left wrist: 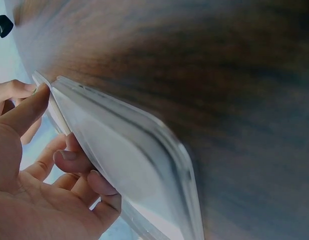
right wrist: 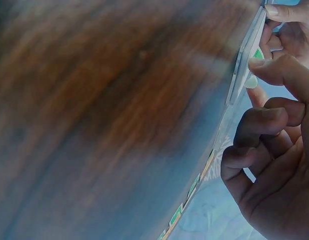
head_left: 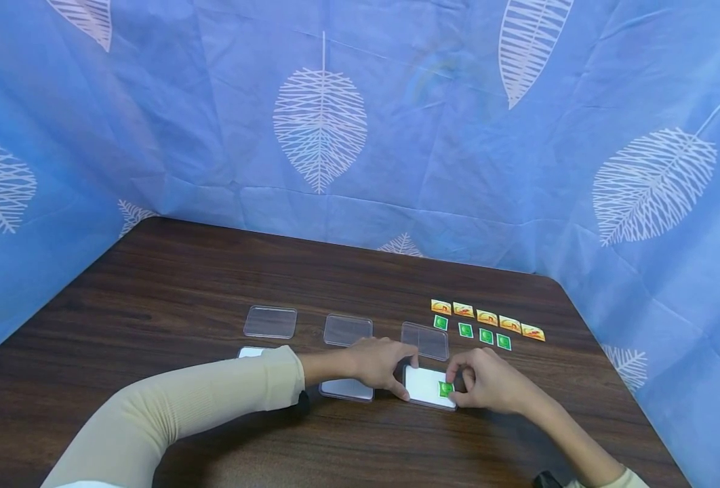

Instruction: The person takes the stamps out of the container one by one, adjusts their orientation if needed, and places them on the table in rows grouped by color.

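Observation:
On the brown table, my left hand (head_left: 377, 362) holds a white-faced rectangular clear case (head_left: 421, 385) by its left end, its thumb and a finger at the two corners. My right hand (head_left: 488, 379) is at the case's other end, pinching a small green square sticker (head_left: 445, 389) over the white face. The left wrist view shows a second white-faced case (left wrist: 119, 155) large, beside the left hand's curled fingers. In the right wrist view, the thumb and index finger sit close to the held case (right wrist: 247, 55), with the other fingers loosely bent.
Three clear plastic lids (head_left: 270, 322) lie in a row behind the cases. Two more white-faced cases (head_left: 346, 389) are to the left, partly under the left arm. Orange picture stickers (head_left: 487, 318) and green square stickers (head_left: 486, 337) form rows at the back right.

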The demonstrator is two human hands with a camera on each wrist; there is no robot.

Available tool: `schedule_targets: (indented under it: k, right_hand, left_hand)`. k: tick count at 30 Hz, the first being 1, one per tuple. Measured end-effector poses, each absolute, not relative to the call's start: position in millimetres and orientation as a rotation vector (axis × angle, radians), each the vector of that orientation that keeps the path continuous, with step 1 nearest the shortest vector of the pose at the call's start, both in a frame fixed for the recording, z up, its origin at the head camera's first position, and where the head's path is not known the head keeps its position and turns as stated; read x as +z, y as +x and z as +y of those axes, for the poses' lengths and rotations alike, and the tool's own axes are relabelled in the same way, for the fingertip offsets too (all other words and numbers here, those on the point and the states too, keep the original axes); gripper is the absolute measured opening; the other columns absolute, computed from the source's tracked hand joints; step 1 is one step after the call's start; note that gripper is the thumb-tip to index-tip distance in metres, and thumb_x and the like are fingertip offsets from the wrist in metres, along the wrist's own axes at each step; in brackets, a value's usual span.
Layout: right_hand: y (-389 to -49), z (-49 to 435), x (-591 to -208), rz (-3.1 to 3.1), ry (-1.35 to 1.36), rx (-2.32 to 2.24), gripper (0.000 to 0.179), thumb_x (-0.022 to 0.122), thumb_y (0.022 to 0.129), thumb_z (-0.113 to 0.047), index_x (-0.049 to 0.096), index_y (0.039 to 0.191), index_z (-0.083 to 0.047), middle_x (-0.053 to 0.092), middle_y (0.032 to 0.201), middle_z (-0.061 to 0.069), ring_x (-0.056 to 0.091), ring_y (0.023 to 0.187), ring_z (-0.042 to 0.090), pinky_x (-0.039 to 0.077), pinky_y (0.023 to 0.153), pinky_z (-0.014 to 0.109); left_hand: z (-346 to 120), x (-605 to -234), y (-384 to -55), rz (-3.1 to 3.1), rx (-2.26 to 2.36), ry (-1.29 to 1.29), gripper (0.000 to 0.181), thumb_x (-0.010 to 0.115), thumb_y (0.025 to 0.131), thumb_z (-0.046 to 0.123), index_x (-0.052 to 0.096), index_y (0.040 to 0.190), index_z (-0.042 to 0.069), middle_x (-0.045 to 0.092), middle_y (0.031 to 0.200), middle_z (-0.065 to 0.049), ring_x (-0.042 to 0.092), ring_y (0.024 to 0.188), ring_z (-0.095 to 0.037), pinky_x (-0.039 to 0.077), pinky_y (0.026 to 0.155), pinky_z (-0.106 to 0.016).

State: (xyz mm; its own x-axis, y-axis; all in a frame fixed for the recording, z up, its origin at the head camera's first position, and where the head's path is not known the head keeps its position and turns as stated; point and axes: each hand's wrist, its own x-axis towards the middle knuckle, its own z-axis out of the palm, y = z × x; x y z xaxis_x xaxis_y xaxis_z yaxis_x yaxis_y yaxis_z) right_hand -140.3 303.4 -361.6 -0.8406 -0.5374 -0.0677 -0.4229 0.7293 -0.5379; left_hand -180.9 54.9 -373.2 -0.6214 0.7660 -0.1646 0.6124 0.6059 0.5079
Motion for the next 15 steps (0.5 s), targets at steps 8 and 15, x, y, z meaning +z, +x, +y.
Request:
schedule_targets:
  k: [8,15]
  right_hand:
    - [-142.1,308.0,-364.4,2.678,-0.785,-0.854,0.013,0.084,0.086,-0.01,0.072,0.091,-0.011,0.045,0.052,-0.014,0.036,0.043,-0.001,0.042,0.051,0.023]
    - [-141.2,308.0,-365.6,2.665,-0.771,-0.883,0.013,0.083,0.086,-0.009,0.073,0.095,-0.009,0.045,0.054,-0.013,0.036,0.045,-0.001,0.041,0.051,0.022]
  left_hand:
    - [54.7,-371.5,-179.2,2.473,0.574,1.101,0.041,0.083,0.089,0.036,0.064,0.123,0.02,0.068,0.116,0.005,0.051,0.074,-0.007,0.038,0.062,-0.024]
    - [53.7,-370.0,-179.0,2.467,0.584,1.112,0.042,0.084,0.089,0.035,0.065,0.123,0.019,0.069,0.119,0.003,0.053,0.077,-0.007,0.039,0.064,-0.024]
